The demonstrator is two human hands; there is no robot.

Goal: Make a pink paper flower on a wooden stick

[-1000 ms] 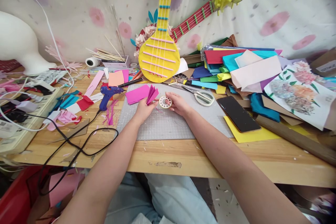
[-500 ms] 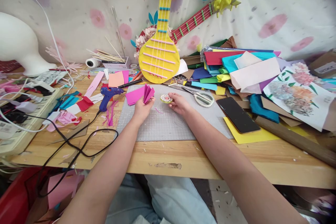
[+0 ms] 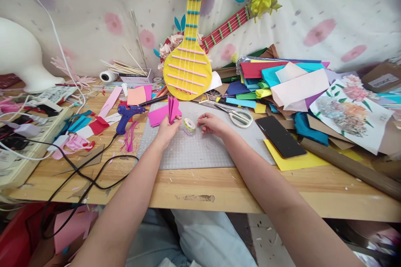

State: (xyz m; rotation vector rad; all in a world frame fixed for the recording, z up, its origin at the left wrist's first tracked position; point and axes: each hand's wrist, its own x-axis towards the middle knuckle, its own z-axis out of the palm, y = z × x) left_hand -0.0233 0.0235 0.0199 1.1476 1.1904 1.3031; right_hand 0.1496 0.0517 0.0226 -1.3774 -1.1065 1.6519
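Observation:
My left hand (image 3: 168, 130) is closed round a folded piece of magenta crepe paper (image 3: 172, 109), whose pleats stand up above the fingers. Behind it a flat magenta sheet (image 3: 156, 116) lies on the grey cutting mat (image 3: 194, 156). Between my two hands is a small round spool (image 3: 189, 124) with a pale, patterned face and yellow-green rim, tilted on or just above the mat. My right hand (image 3: 211, 124) is just right of the spool, fingertips pinched together; whatever they hold, if anything, is too small to make out. Scissors (image 3: 240, 117) lie beyond the right hand.
A blue glue gun (image 3: 127, 117) with a black cord stands left of the mat. A phone (image 3: 280, 137) lies on yellow paper at right, near piled coloured paper (image 3: 300, 85). A yellow paper lute (image 3: 188, 69) leans at the back. A power strip (image 3: 46, 142) sits far left.
The spool, earlier at my right fingertips and lying flatter, now sits tilted, further left and apart from them. My left hand still holds the folded magenta paper. The view has shifted slightly.

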